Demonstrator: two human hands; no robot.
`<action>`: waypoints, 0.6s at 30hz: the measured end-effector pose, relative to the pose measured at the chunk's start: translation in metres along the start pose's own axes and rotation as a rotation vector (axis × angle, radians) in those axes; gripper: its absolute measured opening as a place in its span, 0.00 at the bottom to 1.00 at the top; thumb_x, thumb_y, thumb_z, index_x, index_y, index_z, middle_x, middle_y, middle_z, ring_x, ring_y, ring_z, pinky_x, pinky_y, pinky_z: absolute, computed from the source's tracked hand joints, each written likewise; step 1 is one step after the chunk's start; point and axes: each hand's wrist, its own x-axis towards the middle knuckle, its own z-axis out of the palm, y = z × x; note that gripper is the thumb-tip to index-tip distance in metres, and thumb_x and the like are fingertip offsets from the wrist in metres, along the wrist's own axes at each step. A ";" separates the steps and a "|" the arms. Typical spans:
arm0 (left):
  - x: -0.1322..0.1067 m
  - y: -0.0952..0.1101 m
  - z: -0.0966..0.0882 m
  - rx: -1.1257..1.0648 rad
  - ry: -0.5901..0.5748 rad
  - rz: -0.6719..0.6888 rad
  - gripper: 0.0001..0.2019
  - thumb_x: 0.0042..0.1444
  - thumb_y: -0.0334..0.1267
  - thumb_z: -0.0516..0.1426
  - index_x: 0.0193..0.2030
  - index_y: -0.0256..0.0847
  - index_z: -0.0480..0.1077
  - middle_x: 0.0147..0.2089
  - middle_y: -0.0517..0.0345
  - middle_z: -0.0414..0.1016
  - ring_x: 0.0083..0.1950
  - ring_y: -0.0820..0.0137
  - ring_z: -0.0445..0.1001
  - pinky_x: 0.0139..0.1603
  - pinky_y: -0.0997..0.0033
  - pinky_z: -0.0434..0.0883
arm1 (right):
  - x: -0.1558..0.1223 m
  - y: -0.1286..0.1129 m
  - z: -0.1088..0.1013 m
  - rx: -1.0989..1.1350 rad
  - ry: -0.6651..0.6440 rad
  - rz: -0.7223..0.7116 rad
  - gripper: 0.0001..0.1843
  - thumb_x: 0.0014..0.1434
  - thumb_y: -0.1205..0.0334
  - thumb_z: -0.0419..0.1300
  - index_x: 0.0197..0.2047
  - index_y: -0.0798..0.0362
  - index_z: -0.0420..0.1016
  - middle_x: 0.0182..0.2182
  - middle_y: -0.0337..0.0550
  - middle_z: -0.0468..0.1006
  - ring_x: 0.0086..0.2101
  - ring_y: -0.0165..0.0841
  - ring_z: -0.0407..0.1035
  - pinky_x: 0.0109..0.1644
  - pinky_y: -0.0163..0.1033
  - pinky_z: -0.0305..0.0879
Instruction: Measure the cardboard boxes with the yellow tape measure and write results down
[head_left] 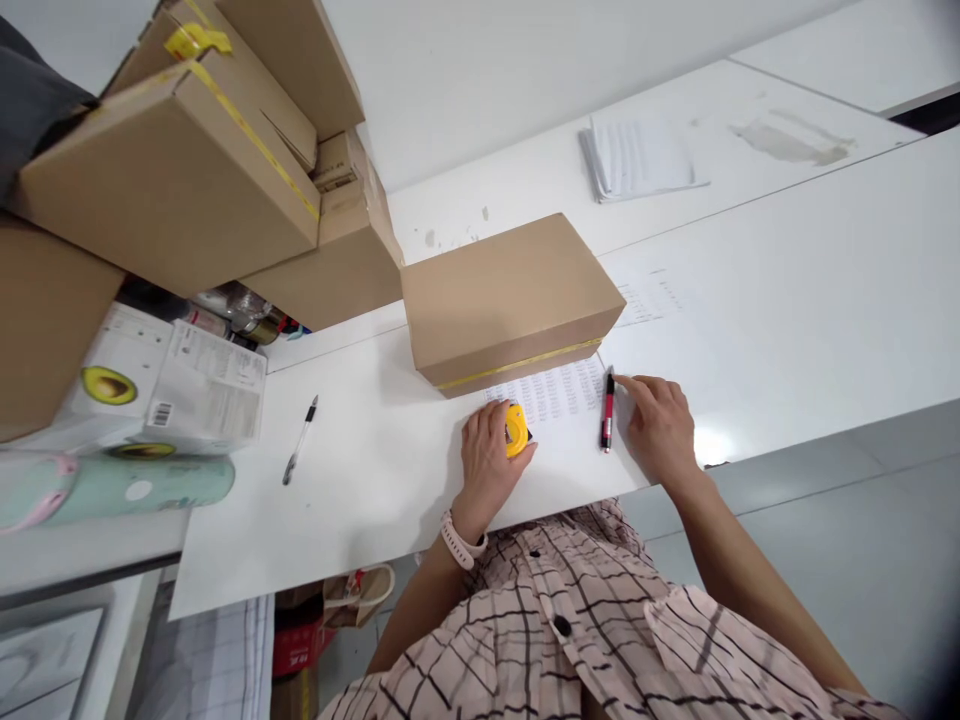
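My left hand (489, 458) rests near the table's front edge, its fingers wrapped round a yellow tape measure (516, 430). To its right, a red and black pen (607, 412) lies on the white table. My right hand (660, 425) is just beside that pen, index finger stretched toward its upper end; whether it touches is hard to tell. Nothing shows in this hand and its fingers are loosely apart. Beyond both hands stands a closed cardboard box (517, 290) with a yellow stripe along its near side. A printed sheet (559, 393) lies partly under the box.
Stacked cardboard boxes (187, 170) fill the left side. A carton with avocado pictures (210, 375) and a pale green bottle (165, 482) are at the left edge. A clear pen (301, 440) lies on the table. Papers (641, 158) sit at the back.
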 end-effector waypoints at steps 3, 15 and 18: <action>0.001 0.000 -0.003 -0.119 -0.017 -0.042 0.31 0.55 0.39 0.67 0.64 0.43 0.63 0.58 0.46 0.76 0.59 0.54 0.73 0.61 0.48 0.72 | 0.001 -0.011 -0.006 0.089 0.079 0.089 0.20 0.61 0.70 0.51 0.52 0.49 0.78 0.44 0.54 0.79 0.45 0.46 0.70 0.47 0.51 0.68; -0.004 0.023 -0.040 -0.681 -0.356 -0.146 0.41 0.51 0.42 0.69 0.68 0.45 0.55 0.55 0.49 0.77 0.54 0.58 0.77 0.59 0.51 0.73 | 0.012 -0.110 -0.044 1.181 -0.518 0.419 0.24 0.61 0.39 0.64 0.49 0.49 0.79 0.41 0.46 0.82 0.42 0.39 0.76 0.50 0.47 0.73; -0.007 0.015 -0.044 -0.744 -0.284 -0.174 0.39 0.52 0.42 0.69 0.68 0.47 0.55 0.56 0.50 0.75 0.52 0.62 0.77 0.56 0.56 0.74 | 0.019 -0.111 -0.052 1.183 -0.578 0.339 0.23 0.57 0.42 0.68 0.48 0.49 0.79 0.37 0.43 0.79 0.37 0.35 0.74 0.44 0.44 0.73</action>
